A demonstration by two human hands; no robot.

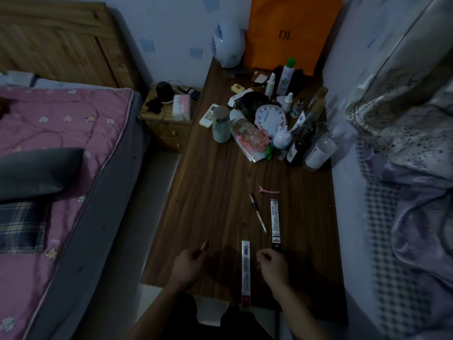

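Hands hover at the bench's near edge: left hand (187, 265) pinches what may be a small reddish piece, right hand (272, 263) loosely curled, seemingly empty, beside the white packet (245, 271); pen (258, 214) untouched.

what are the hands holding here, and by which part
The left hand pinches a small reddish thing at its near end; what it is cannot be told. The right hand is curled, with nothing visibly held.

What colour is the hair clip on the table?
Pink; the hair clip shows in the head view.
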